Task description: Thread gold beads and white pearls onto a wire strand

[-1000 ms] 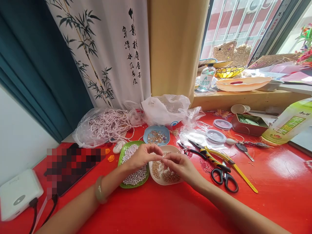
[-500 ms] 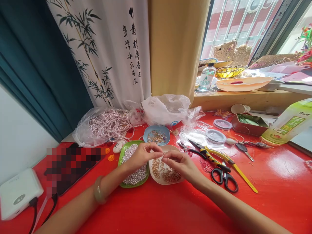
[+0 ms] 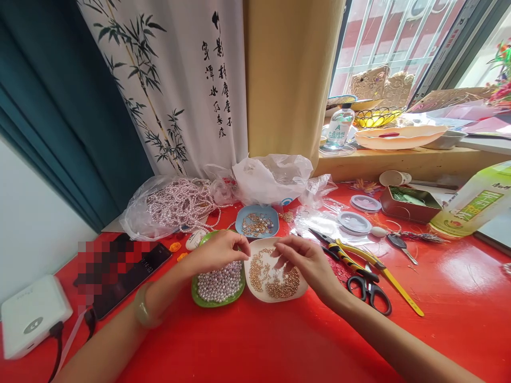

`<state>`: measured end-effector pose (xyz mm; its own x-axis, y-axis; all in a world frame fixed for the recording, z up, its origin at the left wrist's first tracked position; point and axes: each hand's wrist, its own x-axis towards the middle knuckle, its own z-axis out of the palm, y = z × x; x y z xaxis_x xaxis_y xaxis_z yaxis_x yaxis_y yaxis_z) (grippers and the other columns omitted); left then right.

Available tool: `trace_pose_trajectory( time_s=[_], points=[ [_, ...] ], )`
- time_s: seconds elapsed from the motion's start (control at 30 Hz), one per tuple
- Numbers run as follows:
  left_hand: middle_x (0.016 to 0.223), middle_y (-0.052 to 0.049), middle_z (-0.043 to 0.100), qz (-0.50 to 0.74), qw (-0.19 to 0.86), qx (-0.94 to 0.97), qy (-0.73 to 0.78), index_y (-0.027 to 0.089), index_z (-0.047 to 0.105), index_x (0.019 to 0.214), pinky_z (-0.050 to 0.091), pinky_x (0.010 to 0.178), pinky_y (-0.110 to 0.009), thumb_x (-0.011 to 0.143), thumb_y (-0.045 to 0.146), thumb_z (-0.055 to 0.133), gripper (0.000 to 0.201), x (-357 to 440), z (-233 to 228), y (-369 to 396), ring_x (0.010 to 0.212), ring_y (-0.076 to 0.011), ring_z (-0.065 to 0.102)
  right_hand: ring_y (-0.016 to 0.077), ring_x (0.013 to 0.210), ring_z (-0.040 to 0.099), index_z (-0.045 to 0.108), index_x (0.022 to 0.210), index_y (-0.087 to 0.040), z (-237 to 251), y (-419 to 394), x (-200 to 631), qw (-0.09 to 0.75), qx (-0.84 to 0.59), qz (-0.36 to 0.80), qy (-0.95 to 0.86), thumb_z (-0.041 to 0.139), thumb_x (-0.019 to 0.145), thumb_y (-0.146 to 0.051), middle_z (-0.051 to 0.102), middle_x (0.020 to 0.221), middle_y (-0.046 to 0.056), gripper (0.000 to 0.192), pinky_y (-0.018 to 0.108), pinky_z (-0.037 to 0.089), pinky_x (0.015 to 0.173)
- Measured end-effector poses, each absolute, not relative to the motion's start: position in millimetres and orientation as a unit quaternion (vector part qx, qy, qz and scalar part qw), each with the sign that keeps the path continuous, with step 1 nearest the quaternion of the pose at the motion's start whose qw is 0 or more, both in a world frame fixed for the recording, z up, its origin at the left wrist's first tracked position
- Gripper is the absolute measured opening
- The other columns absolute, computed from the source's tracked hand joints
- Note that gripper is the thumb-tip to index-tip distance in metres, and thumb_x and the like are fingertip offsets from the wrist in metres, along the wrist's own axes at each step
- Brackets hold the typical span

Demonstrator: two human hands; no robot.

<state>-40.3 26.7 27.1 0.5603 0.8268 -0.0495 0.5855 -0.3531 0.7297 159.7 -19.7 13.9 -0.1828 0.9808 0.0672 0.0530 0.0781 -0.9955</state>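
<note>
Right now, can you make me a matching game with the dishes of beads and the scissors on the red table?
Things:
1. green dish of pearl beads
2. white dish of small gold beads
3. blue dish of mixed gold bits
4. black-handled scissors

Places:
a. behind the other two dishes
b. under the left hand
c. right of the dishes, untouched
d. under the right hand

Pairs: 1-b, 2-d, 3-a, 4-c
</note>
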Motion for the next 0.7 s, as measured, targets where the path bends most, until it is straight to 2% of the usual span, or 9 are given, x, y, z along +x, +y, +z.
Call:
trace_pose_trajectory(
  time_s=[0.13,0.27,0.43,0.57,0.7],
  points=[
    [0.072,-0.002,0.065,0.173,0.351,0.817,0.423,0.017,0.064,0.073,0.038,0.060,-0.022,0.066,0.025,0.054,0.014,-35,26,23,0.066,-0.0142,0.056,0.0131,0.062,0.059,0.056,0.076,-0.016,27,-23,164,0.554,-0.446,0.419,-0.565,0.050,0.076,-0.034,0.060,0.069,0.004,0.019,0.024,0.047,0.053],
    [0.076,-0.002,0.064,0.132,0.290,0.868,0.381,0.020,0.065,0.074,0.037,0.065,-0.025,0.064,0.028,0.058,0.014,-23,18,13,0.072,-0.0162,0.056,0.0129,0.063,0.058,0.056,0.075,-0.018,38,-27,168,0.597,-0.451,0.338,-0.571,0.050,0.076,-0.031,0.060,0.069,0.003,0.014,0.024,0.048,0.053],
    [0.079,-0.002,0.063,0.104,0.183,0.898,0.387,0.024,0.064,0.080,0.033,0.069,-0.027,0.063,0.029,0.061,0.018,-12,10,-1,0.084,-0.0204,0.052,0.0129,0.063,0.060,0.056,0.078,-0.018,44,-23,177,0.624,-0.444,0.320,-0.557,0.051,0.076,-0.029,0.061,0.072,0.002,0.012,0.023,0.049,0.052],
    [0.082,-0.002,0.061,0.080,0.173,0.917,0.349,0.025,0.063,0.084,0.033,0.065,-0.026,0.066,0.030,0.060,0.019,-4,4,-6,0.084,-0.0194,0.051,0.0134,0.067,0.060,0.056,0.079,-0.018,45,-19,181,0.622,-0.451,0.325,-0.552,0.050,0.077,-0.030,0.061,0.074,0.004,0.014,0.025,0.050,0.057],
    [0.078,-0.001,0.061,0.077,0.177,0.926,0.326,0.024,0.063,0.076,0.033,0.063,-0.024,0.072,0.026,0.054,0.011,-1,-3,-7,0.079,-0.0166,0.052,0.0137,0.066,0.060,0.056,0.078,-0.017,44,-18,181,0.610,-0.462,0.330,-0.553,0.050,0.076,-0.033,0.061,0.073,0.004,0.017,0.026,0.050,0.057]
  ],
)
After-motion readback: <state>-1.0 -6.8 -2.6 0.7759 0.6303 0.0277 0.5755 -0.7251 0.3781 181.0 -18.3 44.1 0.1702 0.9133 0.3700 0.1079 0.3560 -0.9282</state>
